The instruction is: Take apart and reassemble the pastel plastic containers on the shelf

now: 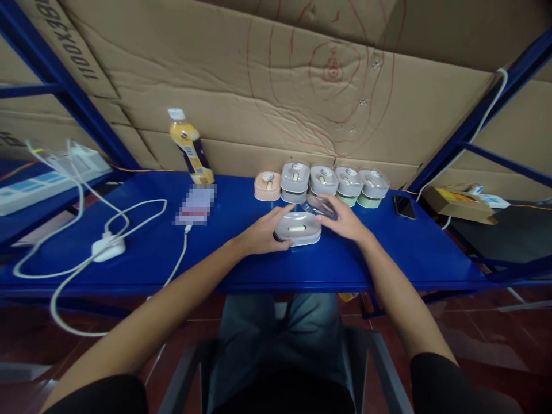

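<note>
In front of me on the blue table, a light-grey container point(302, 233) with rounded corners and a pale handle on its top lies beneath my hands. My left hand point(264, 231) is wrapped around its left end, thumb at the near side and fingers at the far side. Just above its right rear corner, my right hand point(344, 219) grips a dark see-through piece point(318, 208), perhaps a lid; its exact kind is not clear. Behind them stands a row of similar small boxes: an orange one point(267, 186), a grey one point(295, 179) and several two-tone ones point(373, 187) with clear tops.
A yellow drink bottle point(190, 146) stands at the back left, near a blurred-out phone-like item point(196, 206) on a white cable. White cords and an adapter point(108, 248) lie further left. A black phone point(404, 207) and a small cardboard box point(457, 205) are on the right.
</note>
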A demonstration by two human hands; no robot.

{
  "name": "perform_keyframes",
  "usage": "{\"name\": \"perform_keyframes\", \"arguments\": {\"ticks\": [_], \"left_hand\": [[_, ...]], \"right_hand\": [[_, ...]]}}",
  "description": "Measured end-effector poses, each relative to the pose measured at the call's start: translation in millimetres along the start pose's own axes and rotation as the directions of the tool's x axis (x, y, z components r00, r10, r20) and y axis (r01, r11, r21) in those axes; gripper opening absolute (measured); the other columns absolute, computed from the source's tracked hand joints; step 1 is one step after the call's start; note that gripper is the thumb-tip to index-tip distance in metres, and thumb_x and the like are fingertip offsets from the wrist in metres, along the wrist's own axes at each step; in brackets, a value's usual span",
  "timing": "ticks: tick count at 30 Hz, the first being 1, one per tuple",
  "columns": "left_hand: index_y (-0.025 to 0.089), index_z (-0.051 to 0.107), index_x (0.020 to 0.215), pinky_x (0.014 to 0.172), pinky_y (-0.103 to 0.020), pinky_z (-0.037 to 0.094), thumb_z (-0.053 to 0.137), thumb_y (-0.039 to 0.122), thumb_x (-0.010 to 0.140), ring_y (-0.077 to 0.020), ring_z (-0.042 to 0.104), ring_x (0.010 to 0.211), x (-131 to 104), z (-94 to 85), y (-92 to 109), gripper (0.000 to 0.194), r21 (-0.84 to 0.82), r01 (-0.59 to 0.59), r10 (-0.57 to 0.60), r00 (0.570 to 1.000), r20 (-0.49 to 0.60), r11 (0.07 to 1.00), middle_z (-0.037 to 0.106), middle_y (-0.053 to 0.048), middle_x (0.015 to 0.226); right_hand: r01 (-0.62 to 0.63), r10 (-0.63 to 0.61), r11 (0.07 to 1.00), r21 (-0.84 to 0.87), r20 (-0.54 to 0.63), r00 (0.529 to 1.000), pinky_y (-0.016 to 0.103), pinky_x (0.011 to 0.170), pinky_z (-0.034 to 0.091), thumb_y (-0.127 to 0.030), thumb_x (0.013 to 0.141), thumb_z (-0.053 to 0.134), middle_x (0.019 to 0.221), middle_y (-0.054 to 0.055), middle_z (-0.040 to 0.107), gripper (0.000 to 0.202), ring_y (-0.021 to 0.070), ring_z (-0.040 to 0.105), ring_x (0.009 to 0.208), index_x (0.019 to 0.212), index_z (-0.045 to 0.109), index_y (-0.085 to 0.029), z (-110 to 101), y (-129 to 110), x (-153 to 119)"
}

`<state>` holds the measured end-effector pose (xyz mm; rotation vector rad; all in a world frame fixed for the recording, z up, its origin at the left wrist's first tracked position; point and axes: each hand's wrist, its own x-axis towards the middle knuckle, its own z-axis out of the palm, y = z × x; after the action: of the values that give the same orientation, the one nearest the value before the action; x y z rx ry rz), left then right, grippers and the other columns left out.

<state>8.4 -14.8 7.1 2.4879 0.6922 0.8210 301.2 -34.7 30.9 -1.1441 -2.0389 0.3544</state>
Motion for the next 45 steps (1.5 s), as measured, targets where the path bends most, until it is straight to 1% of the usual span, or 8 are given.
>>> {"name": "perform_keyframes", "arguments": {"ticks": [4, 8, 16, 22, 25, 29, 35, 45], "left_hand": [[0.023, 0.076, 0.13, 0.121, -0.055, 0.047, 0.07, 0.04, 0.094, -0.0348, 0.055, 0.141, -1, -1.8, 1, 0.04, 0.069, -0.096, 0.094, 0.995, 0.03, 0.993, 0.054, -0.016, 0.147], [0.023, 0.079, 0.124, 0.124, -0.056, 0.045, 0.066, 0.044, 0.097, -0.0347, 0.054, 0.142, -1, -8.3, -6, 0.037, 0.086, -0.023, 0.026, 0.999, -0.04, 0.996, 0.054, -0.015, 0.148], [0.023, 0.077, 0.123, 0.119, -0.057, 0.047, 0.061, 0.053, 0.094, -0.0334, 0.063, 0.127, -5, -33.7, -31, 0.045, 0.125, 0.263, -0.252, 0.963, -0.1, 0.957, 0.062, -0.012, 0.126], [0.02, 0.065, 0.138, 0.122, -0.054, 0.045, 0.063, 0.051, 0.095, -0.0325, 0.06, 0.136, -5, -27.2, -20, 0.053, 0.088, 0.164, -0.151, 0.979, -0.138, 0.983, 0.062, -0.015, 0.14], [0.021, 0.054, 0.149, 0.124, -0.054, 0.043, 0.07, 0.05, 0.092, -0.0333, 0.057, 0.142, -4, -17.5, -8, 0.066, 0.074, 0.107, -0.098, 0.988, -0.116, 0.991, 0.059, -0.015, 0.151], [0.021, 0.041, 0.158, 0.124, -0.057, 0.043, 0.079, 0.051, 0.084, -0.0375, 0.053, 0.147, -1, -2.4, 1, 0.088, 0.02, 0.112, -0.111, 0.992, -0.061, 0.993, 0.054, -0.018, 0.159], [0.02, 0.03, 0.164, 0.121, -0.061, 0.045, 0.087, 0.049, 0.075, -0.0424, 0.054, 0.147, 0, 10.2, -2, 0.109, -0.05, 0.106, -0.109, 0.993, -0.051, 0.993, 0.054, -0.022, 0.157], [0.017, 0.037, 0.16, 0.125, -0.058, 0.041, 0.088, 0.055, 0.074, -0.0418, 0.05, 0.15, -1, 14.3, -8, 0.107, 0.002, 0.102, -0.102, 0.995, -0.022, 0.995, 0.049, -0.024, 0.162]], "right_hand": [[-0.139, 0.137, 0.99, -0.019, -0.089, 0.987, 0.059, 0.104, 0.058, -0.072, 0.087, 0.071, 0.127, 0.015, 0.075, 0.071, 0.0347, 0.073, 0.115, 0.137, 0.064, -0.022, -17, 17, 1], [-0.186, 0.184, 0.982, -0.018, -0.087, 0.979, 0.056, 0.101, 0.059, -0.07, 0.085, 0.074, 0.126, 0.014, 0.076, 0.069, 0.0335, 0.073, 0.112, 0.135, 0.066, -0.023, -21, 24, 2], [-0.209, 0.212, 0.977, -0.039, 0.111, 0.971, 0.058, 0.108, 0.057, -0.06, 0.076, 0.087, 0.132, 0.013, 0.075, 0.068, 0.0336, 0.072, 0.12, 0.131, 0.07, -0.023, -28, 28, -1], [-0.194, 0.196, 0.977, -0.091, 0.016, 0.98, 0.061, 0.106, 0.057, -0.064, 0.075, 0.087, 0.134, 0.014, 0.073, 0.074, 0.0358, 0.072, 0.12, 0.135, 0.069, -0.023, -26, 25, 0], [-0.054, 0.049, 0.996, -0.068, -0.074, 0.996, 0.058, 0.109, 0.055, -0.065, 0.079, 0.084, 0.135, 0.013, 0.072, 0.075, 0.0342, 0.07, 0.122, 0.14, 0.067, -0.025, -22, 11, 2], [0.139, -0.138, 0.99, -0.024, 0.033, 0.99, 0.056, 0.114, 0.052, -0.063, 0.076, 0.088, 0.138, 0.012, 0.07, 0.079, 0.0334, 0.067, 0.128, 0.143, 0.066, -0.028, -6, -12, 2], [0.165, -0.154, 0.985, -0.048, 0.182, 0.971, 0.055, 0.113, 0.054, -0.065, 0.071, 0.091, 0.137, 0.012, 0.067, 0.089, 0.0345, 0.067, 0.127, 0.148, 0.063, -0.03, 22, -29, 4], [0.183, -0.164, 0.98, -0.078, 0.202, 0.966, 0.057, 0.113, 0.054, -0.071, 0.072, 0.088, 0.14, 0.013, 0.064, 0.095, 0.037, 0.065, 0.129, 0.153, 0.059, -0.03, 29, -24, 1]]}}
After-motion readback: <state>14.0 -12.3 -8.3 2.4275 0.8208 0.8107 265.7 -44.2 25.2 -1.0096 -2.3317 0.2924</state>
